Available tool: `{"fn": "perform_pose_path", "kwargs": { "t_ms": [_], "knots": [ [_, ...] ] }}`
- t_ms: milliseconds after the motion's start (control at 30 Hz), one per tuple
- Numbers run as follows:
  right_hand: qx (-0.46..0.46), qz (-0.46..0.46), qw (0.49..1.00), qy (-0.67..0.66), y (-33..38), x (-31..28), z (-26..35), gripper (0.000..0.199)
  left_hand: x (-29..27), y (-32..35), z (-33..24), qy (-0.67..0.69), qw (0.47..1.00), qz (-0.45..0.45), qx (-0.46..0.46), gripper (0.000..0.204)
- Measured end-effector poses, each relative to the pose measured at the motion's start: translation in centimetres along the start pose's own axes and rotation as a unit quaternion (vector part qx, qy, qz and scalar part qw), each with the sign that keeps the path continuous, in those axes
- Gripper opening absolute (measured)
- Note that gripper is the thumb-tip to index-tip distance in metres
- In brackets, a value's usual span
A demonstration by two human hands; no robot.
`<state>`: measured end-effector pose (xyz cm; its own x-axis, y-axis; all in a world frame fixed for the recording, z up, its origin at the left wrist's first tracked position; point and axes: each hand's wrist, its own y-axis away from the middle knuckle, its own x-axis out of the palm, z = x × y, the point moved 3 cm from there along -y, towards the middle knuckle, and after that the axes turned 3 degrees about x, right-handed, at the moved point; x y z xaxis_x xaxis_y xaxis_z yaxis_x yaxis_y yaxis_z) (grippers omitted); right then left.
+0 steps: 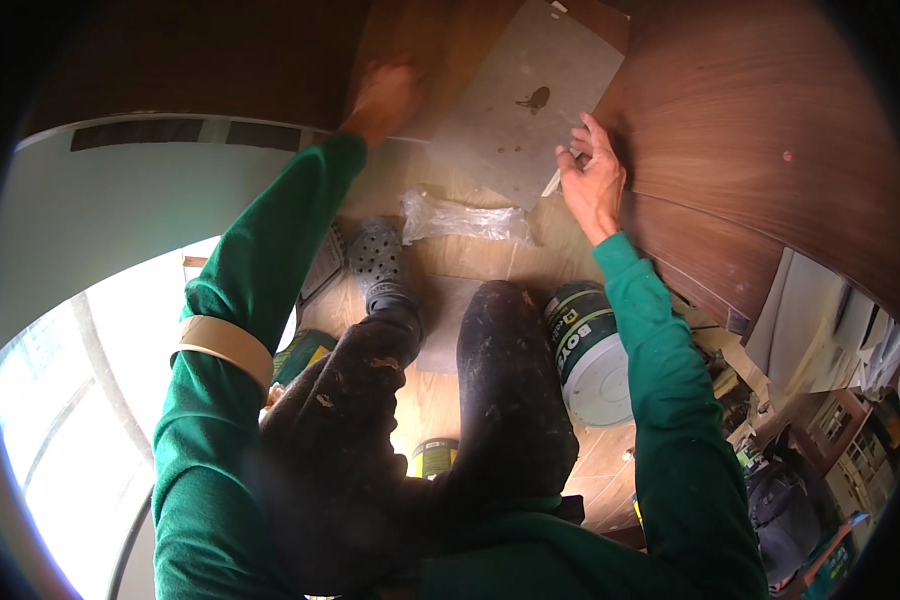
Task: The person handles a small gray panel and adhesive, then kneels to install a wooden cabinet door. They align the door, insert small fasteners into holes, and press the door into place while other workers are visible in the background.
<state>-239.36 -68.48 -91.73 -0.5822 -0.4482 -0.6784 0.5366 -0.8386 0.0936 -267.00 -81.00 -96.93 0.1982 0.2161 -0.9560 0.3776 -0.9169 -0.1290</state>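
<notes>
Grey panel (535,100) leans against the brown wood wall (770,130), its top edge cut off. Left hand (382,100) is blurred — its grip I cannot tell. Right hand (592,180) touches the panel's right edge, fingers apart — a thin tool in it, hard to make out.

Place: a room under renovation; a fit-out site
Signs: wood-veneer wall panels (770,150); a lidded paint bucket (592,352) on the plank floor (425,400); paint-spattered trousers (510,400); crumpled plastic wrap (460,218); clutter at right
</notes>
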Motion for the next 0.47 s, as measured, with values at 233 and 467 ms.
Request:
{"fn": "perform_pose_path", "kwargs": {
  "t_ms": [233,467],
  "knots": [
    [-0.012,0.007,1.0,0.004,0.5,0.0,0.3,0.054,0.0,-2.1,-1.7,-0.041,0.989,0.137,-0.039,0.024],
    [-0.067,0.095,0.993,0.017,2.1,1.1,0.5,0.054,-2.0,-2.6,-1.5,0.152,0.973,0.055,-0.164,0.031]
  ]
}}
